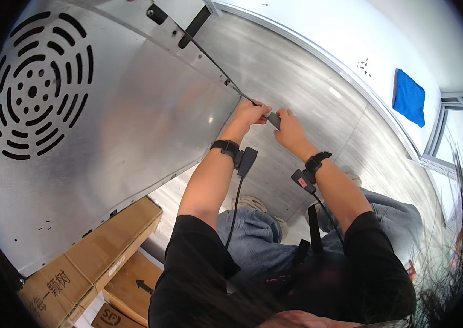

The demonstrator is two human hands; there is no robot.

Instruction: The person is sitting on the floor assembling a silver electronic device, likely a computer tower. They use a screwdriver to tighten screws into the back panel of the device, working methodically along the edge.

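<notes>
Out in front of me, both hands meet at the near corner of a large metal panel (149, 109). A short dark grey piece (274, 119), flat or plug-like, spans the gap between them. My left hand (250, 113) is closed with its fingers pinched at the end of a thin dark cord (217, 66), which runs up along the panel's edge. My right hand (291, 129) grips the grey piece from the other side, thumb and fingers together. The fingers partly cover the grey piece, and I cannot tell whether it joins the cord.
Round vent slots (33, 91) pierce the panel at the left. Cardboard boxes (105, 235) sit below it. Grey wood-look floor (308, 82) lies beyond my hands, bordered by a white wall with a blue cloth (409, 98). Cabled black devices (246, 161) are strapped to both wrists.
</notes>
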